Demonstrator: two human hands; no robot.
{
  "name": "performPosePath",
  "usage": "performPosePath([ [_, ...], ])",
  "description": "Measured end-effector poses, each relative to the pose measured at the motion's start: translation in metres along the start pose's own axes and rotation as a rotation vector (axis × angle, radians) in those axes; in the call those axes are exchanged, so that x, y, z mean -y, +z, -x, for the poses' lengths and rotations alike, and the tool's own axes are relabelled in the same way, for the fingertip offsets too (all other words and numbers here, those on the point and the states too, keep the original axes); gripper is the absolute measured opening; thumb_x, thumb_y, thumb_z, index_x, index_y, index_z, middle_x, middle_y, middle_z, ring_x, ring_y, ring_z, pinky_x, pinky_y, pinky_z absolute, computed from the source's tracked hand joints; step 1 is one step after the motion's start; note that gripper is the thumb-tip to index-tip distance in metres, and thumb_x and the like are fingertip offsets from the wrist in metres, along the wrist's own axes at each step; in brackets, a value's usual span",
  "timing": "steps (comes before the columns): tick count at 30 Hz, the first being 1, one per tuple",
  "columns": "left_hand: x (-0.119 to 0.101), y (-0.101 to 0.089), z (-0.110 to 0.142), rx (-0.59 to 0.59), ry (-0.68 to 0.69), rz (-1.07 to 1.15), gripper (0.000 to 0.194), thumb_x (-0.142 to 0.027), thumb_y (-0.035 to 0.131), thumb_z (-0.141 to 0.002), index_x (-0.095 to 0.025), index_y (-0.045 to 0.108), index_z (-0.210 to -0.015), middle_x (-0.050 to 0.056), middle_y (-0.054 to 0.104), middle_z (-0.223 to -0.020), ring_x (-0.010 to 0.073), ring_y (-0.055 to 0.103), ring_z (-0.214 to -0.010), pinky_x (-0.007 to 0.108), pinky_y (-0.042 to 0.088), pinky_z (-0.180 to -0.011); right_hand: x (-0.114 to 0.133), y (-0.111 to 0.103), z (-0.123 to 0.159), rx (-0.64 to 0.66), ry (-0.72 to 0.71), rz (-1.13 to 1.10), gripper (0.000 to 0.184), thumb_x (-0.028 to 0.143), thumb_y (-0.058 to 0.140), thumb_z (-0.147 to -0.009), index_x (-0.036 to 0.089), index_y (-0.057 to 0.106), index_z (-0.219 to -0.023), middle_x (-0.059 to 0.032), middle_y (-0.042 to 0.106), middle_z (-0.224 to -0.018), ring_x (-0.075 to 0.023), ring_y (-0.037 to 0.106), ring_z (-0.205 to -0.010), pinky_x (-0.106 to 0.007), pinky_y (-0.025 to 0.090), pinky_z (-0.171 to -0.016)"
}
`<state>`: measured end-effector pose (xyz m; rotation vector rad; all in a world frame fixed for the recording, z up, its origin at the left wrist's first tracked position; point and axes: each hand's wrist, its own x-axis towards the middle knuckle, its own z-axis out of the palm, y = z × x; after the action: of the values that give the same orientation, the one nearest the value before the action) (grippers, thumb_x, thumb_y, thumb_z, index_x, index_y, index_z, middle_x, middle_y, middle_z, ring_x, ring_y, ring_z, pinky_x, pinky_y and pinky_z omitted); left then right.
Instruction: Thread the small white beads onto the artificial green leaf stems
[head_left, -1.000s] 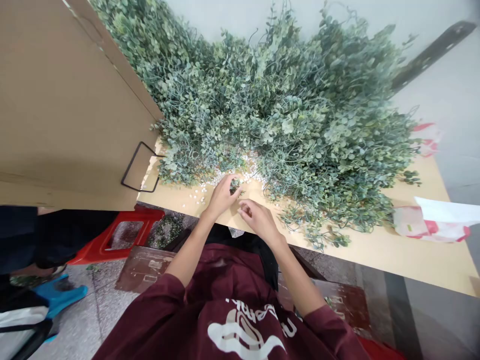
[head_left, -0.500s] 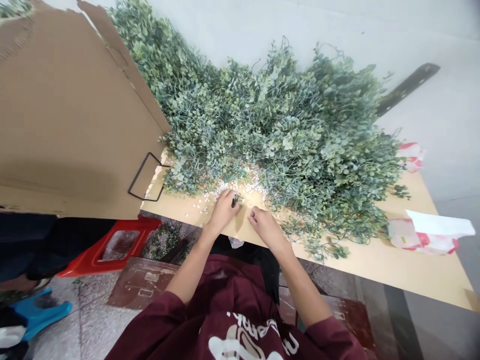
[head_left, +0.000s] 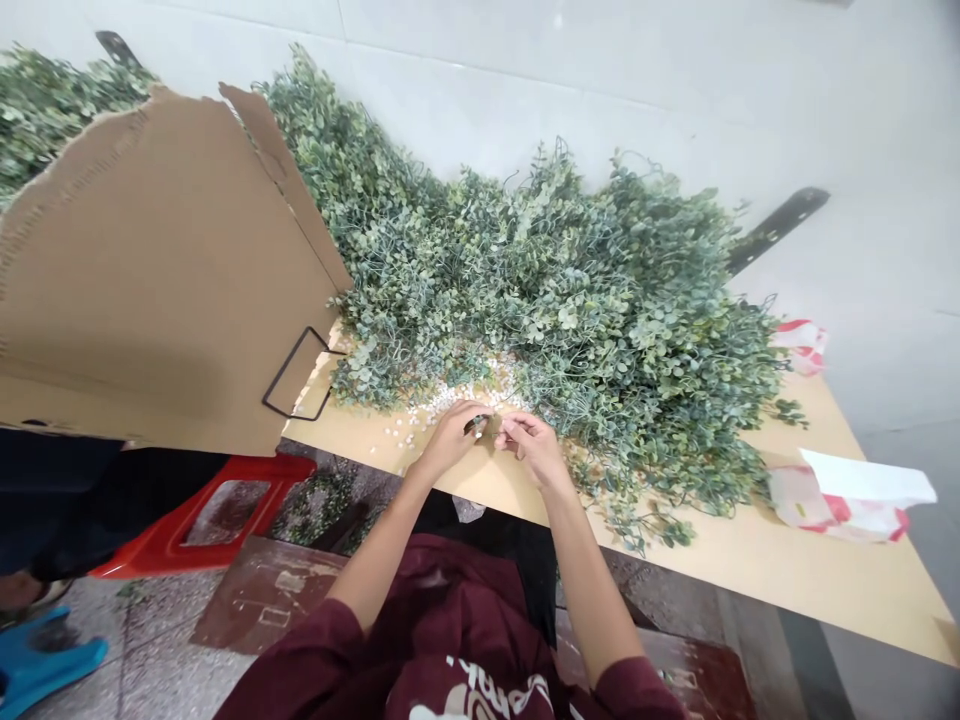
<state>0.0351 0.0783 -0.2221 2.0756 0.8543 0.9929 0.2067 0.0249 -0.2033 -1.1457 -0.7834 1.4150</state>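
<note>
Low over the front of the table, my left hand point(head_left: 448, 442) is closed around a small dark-green leafy sprig point(head_left: 475, 424), mostly hidden by the fingers. My right hand point(head_left: 535, 450) pinches just beside it, fingertips close to the sprig's end; what sits in that pinch is too small to make out. Small white pieces point(head_left: 442, 400) lie scattered on the wood just beyond both hands. Behind them rises a big heap of artificial green foliage point(head_left: 540, 290), its loose stems reaching close to my right wrist.
A large cardboard sheet point(head_left: 165, 270) stands on the left, with a black wire frame point(head_left: 289, 372) at its lower corner. Red-and-white wrappers point(head_left: 840, 500) lie on the table point(head_left: 810, 570) at right. A red stool point(head_left: 210, 510) and another person's leg point(head_left: 127, 500) are at lower left.
My right hand has come up to my left hand, and its fingertips now meet near the sprig. The camera view has shifted, with everything appearing slightly lower.
</note>
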Motion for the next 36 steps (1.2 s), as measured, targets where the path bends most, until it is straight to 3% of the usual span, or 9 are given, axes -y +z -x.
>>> performPosePath([
  [8,-0.001,0.001,-0.001,0.106,0.045,-0.034,0.017,-0.009,0.052,-0.089,-0.018,0.062,-0.100,0.006,0.061,-0.096,0.0188,0.053,-0.096,0.032,0.043,-0.086,-0.002,0.002,-0.005,0.017,0.065,-0.219,0.025,0.032,0.082,-0.068,0.017,0.068,-0.082,-0.0003,0.067,-0.073,-0.0078,0.062,-0.056,-0.018,0.052,-0.054],
  [15,-0.002,0.004,-0.002,0.100,-0.013,-0.062,0.032,0.005,0.040,-0.076,-0.017,0.053,-0.096,0.006,0.056,-0.100,0.0188,0.048,-0.098,0.031,0.042,-0.088,-0.011,-0.001,0.001,0.048,0.104,-0.301,0.018,0.031,0.076,-0.076,0.018,0.066,-0.081,0.0018,0.062,-0.069,-0.0058,0.055,-0.053,-0.017,0.051,-0.053],
  [21,-0.004,0.000,-0.001,0.062,-0.129,0.020,0.026,-0.002,0.039,-0.084,-0.018,0.055,-0.097,0.004,0.059,-0.093,0.0162,0.055,-0.090,0.029,0.045,-0.084,-0.017,0.017,0.000,0.035,0.052,-0.279,0.018,0.033,0.074,-0.078,0.017,0.065,-0.078,0.0020,0.059,-0.067,-0.0063,0.053,-0.051,-0.019,0.048,-0.051],
  [29,-0.002,0.000,-0.002,0.008,-0.070,0.099,0.016,-0.020,0.056,-0.091,-0.019,0.063,-0.105,0.007,0.066,-0.101,0.0169,0.061,-0.095,0.029,0.048,-0.087,-0.016,0.019,-0.005,-0.048,0.004,-0.235,0.017,0.033,0.073,-0.078,0.018,0.065,-0.080,0.0028,0.059,-0.064,-0.0069,0.052,-0.051,-0.021,0.047,-0.053],
  [36,-0.002,-0.002,-0.001,0.017,-0.021,0.128,0.015,-0.020,0.050,-0.094,-0.017,0.065,-0.098,0.008,0.064,-0.098,0.0168,0.060,-0.095,0.029,0.048,-0.086,-0.019,0.019,-0.004,-0.050,0.023,-0.230,0.016,0.032,0.072,-0.079,0.019,0.064,-0.080,0.0027,0.058,-0.065,-0.0068,0.050,-0.050,-0.020,0.045,-0.051],
])
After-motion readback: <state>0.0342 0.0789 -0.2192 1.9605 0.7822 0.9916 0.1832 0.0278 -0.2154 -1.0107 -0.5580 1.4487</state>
